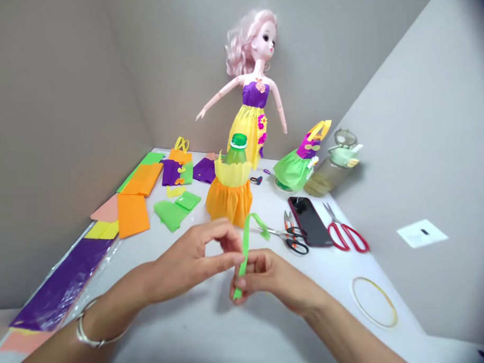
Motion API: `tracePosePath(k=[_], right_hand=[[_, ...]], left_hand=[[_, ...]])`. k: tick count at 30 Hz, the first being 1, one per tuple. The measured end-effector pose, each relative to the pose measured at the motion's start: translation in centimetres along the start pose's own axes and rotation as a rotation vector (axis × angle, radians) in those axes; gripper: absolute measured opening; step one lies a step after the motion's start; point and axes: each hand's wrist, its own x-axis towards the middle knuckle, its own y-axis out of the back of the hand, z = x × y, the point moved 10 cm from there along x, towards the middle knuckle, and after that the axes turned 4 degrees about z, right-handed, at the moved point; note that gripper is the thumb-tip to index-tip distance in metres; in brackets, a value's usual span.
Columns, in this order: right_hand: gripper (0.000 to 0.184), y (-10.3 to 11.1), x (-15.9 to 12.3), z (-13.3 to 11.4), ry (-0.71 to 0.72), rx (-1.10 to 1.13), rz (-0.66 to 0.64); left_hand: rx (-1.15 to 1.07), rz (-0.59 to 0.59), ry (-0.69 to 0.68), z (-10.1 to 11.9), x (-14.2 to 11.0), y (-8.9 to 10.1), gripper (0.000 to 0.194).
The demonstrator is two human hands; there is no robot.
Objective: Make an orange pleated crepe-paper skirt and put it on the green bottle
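Note:
My left hand (195,256) and my right hand (262,275) meet in front of me, and both pinch a narrow green crepe paper strip (245,245) between fingers and thumb. The strip's upper end curls away towards the black-handled scissors (291,237). Beyond my hands stands a green-capped bottle (237,152) dressed in an orange crepe paper skirt (229,203) with a yellow paper collar (233,172). Behind it, a pink-haired doll (248,97) stands in a purple and yellow paper dress.
A white table (205,328) lies between grey walls. Coloured paper sheets (133,215) and cut pieces cover its left side. Right of my hands are a black phone (309,221), red-handled scissors (345,236), a tape ring (375,302), a green paper dress (293,170) and a water bottle (332,167).

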Motion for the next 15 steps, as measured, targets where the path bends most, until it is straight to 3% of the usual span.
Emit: tracePosePath(k=[2,5,15], right_hand=[[0.034,0.5,-0.1,2.8,-0.005,0.089,0.091],[0.035,1.6,-0.6,3.8,0.100,0.137,0.234],[0.043,0.9,-0.4,3.0,0.151,-0.044,0.194]], left_hand=[[-0.076,-0.035,0.174,-3.7,-1.8,-1.8,0.021],[-0.171,-0.072,0.327,-7.2,-3.9,-4.2,0.025],[-0.372,-0.163,0.449,-11.3,-4.4,-6.2,0.032]])
